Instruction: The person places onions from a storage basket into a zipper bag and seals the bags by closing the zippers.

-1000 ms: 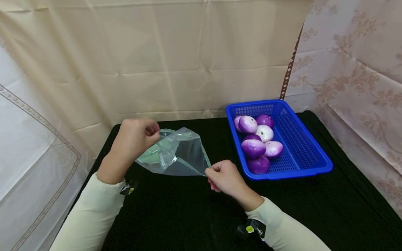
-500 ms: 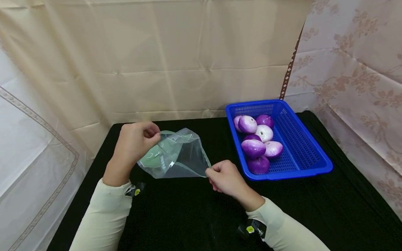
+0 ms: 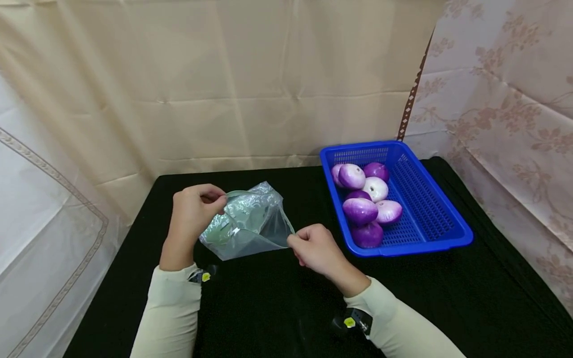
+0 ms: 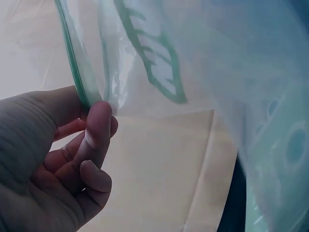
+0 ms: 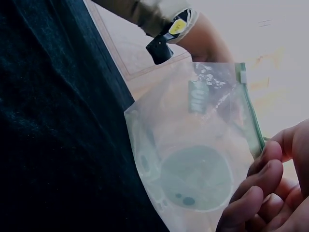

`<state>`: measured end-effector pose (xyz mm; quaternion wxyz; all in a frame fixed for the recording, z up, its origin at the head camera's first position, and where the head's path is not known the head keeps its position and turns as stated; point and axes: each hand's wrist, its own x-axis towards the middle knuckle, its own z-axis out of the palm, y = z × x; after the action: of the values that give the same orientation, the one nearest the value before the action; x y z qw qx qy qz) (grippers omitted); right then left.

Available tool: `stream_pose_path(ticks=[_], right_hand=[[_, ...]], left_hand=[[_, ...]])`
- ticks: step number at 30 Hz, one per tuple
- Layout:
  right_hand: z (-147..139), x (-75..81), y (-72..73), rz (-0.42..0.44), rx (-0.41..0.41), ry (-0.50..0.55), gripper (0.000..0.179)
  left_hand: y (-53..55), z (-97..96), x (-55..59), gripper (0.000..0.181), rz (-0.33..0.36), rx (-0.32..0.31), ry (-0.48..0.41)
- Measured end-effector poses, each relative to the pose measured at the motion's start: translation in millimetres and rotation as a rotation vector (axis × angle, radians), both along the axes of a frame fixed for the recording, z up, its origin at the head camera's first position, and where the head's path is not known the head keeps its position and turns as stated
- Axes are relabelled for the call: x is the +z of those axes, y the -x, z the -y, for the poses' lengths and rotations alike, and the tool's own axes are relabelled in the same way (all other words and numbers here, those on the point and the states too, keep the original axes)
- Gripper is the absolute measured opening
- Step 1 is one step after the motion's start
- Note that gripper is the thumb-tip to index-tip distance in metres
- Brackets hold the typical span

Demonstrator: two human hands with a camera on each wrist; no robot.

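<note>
A clear zip bag (image 3: 264,233) with green print stretches between my two hands above the black cloth. My left hand (image 3: 190,219) pinches its far left rim between thumb and fingertips. In the left wrist view, that pinch sits on the green zip strip (image 4: 77,67). My right hand (image 3: 319,251) grips the opposite rim, its fingers curled in. A white slider (image 5: 243,77) shows on the zip in the right wrist view. Just right of my right hand, a blue basket (image 3: 425,204) holds several purple onions (image 3: 360,211) on its left side.
Black cloth (image 3: 277,308) covers the table. A beige curtain (image 3: 250,89) hangs behind it, with a flowered white cloth (image 3: 506,129) along the right and a white cloth (image 3: 40,199) at the left. Each wrist carries a small camera.
My left hand has shifted slightly right and down, its forearm swinging right. The bag's rims sit a little closer together and the film looks more crumpled. My right hand has barely moved.
</note>
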<state>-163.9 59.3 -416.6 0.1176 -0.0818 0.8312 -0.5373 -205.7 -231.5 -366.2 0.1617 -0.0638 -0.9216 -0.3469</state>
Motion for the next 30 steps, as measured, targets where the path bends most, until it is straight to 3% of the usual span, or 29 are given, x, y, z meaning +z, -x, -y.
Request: stream_pose_path(ticks=[5,12,22,30], right_hand=[[5,-0.9,2.3,-0.083,-0.040,0.022,0.037],[6,-5.5,1.7,-0.204,-0.094,0.054,0.040],[5,-10.4,3.5,-0.229,-0.097,0.052,0.037],[0,-11.6,5.6,-0.227,-0.090,0.017,0.040]], left_hand=[[-2.8,1.1,-3.3,0.006,-0.030,0.056,-0.038],[-3.0,-5.4,-4.8,0.011,-0.078,0.046,-0.054],[-0.7,-3.1,-10.3,0.011,-0.115,0.099,-0.087],[0.9,-6.6,-12.6,0.011,-0.056,0.102,-0.122]])
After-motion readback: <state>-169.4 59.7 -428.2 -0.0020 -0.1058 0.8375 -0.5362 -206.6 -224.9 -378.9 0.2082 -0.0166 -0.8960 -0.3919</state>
